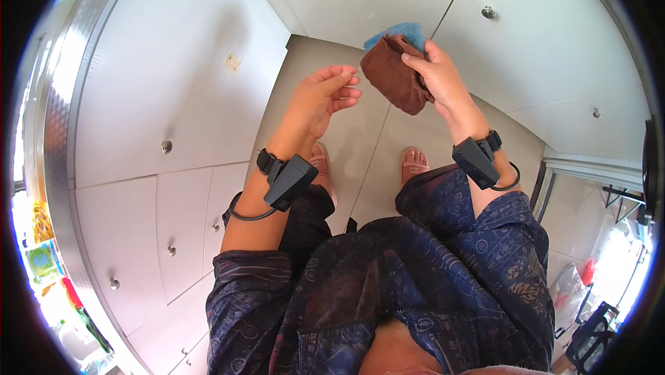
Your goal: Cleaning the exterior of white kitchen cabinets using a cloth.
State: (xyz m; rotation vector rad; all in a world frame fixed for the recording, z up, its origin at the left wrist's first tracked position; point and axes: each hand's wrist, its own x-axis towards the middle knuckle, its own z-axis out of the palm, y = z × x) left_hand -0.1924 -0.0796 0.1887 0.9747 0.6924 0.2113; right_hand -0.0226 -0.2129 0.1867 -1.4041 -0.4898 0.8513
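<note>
A folded brown cloth [392,76] is in my right hand [441,76], whose thumb presses on its front face. Behind the brown cloth, a piece of blue cloth [406,33] shows along its top edge, close to the same fingers. Just left of the cloths is my left hand [332,89], its fingers curled and its thumb near the index fingertip. Whether something thin is pinched there is too small to tell. Each forearm wears a black strapped device with a short cable.
White cabinet doors and drawers [117,219] with round metal knobs stand at the left; more white cabinet doors [540,42] stand ahead and at the right. A metal-edged counter curves along the far left. Beige floor tiles [358,157] lie below, under two sandalled feet. A doorway opens at the lower right.
</note>
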